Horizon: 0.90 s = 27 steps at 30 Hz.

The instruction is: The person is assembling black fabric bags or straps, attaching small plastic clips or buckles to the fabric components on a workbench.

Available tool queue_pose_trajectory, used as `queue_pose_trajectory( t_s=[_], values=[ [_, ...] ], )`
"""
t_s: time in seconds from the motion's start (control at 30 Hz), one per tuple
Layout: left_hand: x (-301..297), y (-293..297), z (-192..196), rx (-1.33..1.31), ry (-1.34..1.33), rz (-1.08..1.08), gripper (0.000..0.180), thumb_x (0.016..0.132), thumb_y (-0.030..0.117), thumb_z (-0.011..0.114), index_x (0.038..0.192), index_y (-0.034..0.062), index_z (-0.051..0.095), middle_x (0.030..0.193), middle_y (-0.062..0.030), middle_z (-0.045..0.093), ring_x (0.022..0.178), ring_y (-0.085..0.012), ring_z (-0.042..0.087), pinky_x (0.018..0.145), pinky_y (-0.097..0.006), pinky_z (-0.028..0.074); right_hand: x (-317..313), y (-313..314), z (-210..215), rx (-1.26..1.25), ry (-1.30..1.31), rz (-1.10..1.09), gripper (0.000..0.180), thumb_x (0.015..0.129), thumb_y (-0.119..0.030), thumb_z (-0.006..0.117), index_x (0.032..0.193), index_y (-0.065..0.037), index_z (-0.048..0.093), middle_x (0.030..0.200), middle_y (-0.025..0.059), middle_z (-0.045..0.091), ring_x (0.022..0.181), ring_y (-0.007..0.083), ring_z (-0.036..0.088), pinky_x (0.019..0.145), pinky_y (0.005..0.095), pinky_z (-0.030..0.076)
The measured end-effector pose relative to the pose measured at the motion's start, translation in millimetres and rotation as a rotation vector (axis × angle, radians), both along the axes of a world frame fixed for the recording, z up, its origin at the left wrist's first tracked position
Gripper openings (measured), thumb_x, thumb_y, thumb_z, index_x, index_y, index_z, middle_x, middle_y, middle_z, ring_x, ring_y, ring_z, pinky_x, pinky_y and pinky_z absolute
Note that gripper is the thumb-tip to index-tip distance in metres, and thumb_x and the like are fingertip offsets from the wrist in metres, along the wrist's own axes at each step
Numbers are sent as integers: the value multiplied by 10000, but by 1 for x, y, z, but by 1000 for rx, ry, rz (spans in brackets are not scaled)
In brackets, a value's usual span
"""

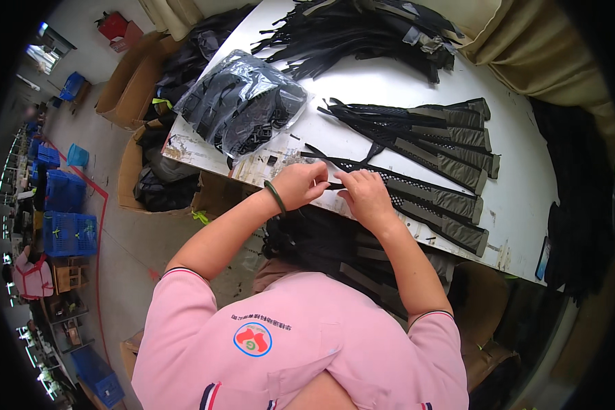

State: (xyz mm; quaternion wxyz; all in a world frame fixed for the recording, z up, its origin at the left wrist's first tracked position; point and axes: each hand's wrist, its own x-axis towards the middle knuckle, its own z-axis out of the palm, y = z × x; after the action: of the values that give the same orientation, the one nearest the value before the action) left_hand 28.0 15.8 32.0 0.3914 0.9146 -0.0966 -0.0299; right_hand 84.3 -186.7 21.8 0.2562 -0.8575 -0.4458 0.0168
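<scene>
Near the table's front edge, my left hand (299, 183) and my right hand (367, 198) are close together, fingers pinched. Between them runs the thin black end of a strap (334, 185), gripped from both sides. Beside my right hand lie black mesh strap pieces with grey-olive panels (452, 200), their wide ends pointing right. More such strap pieces (451, 137) are fanned out just beyond. A thin black tip (312, 150) sticks up behind my left hand. My fingers hide part of the strap ends.
A clear plastic bag of black goods (249, 102) lies at the table's left, and a heap of black strips (362, 37) at the back. Cardboard boxes (133, 164) stand left of the white table (519, 178). Black material (314, 236) hangs below the front edge. Beige curtains (540, 48) border the right.
</scene>
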Motion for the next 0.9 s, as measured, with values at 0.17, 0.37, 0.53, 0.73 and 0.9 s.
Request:
queue_pose_trajectory(
  t_s=[0.17, 0.37, 0.53, 0.73, 0.9],
  values=[
    [-17, 19, -7, -317, 139, 26, 288, 794, 152, 706, 1010, 15, 574, 873, -138, 652, 740, -224, 640, 658, -315, 511, 4, 14, -5, -9, 267, 0, 146, 785, -105, 665, 922, -59, 679, 880, 130, 648, 863, 279, 626, 765, 372, 471],
    [-24, 25, -26, -327, 67, 31, 246, 801, 107, 705, 1003, 9, 601, 831, -90, 654, 714, -152, 632, 648, -277, 511, 9, 15, -9, 37, 808, 1, 164, 868, -101, 634, 982, 16, 643, 797, 105, 646, 714, 146, 565, 681, 273, 460],
    [-23, 23, -23, -602, 254, 146, 116, 853, 52, 648, 937, -17, 610, 783, -56, 652, 669, -86, 610, 620, -234, 502, 6, 15, -23, 126, 722, 74, 174, 873, -123, 639, 994, 2, 650, 826, 108, 640, 744, 145, 572, 684, 273, 461],
    [-21, 21, -28, -751, 279, 186, 97, 843, 65, 656, 884, -14, 614, 788, -49, 661, 663, -85, 610, 607, -239, 514, -15, 36, -18, 298, 690, -53, 153, 849, -118, 650, 948, -2, 663, 804, 128, 641, 702, 192, 615, 639, 295, 476],
    [9, 74, -14, -260, 45, 333, 140, 796, 162, 705, 885, 57, 679, 779, -67, 664, 699, -165, 625, 659, -294, 491, -16, 34, -40, 335, 762, -142, 137, 829, -96, 666, 916, 10, 672, 700, 69, 647, 593, 117, 586, 567, 250, 469]
  ],
)
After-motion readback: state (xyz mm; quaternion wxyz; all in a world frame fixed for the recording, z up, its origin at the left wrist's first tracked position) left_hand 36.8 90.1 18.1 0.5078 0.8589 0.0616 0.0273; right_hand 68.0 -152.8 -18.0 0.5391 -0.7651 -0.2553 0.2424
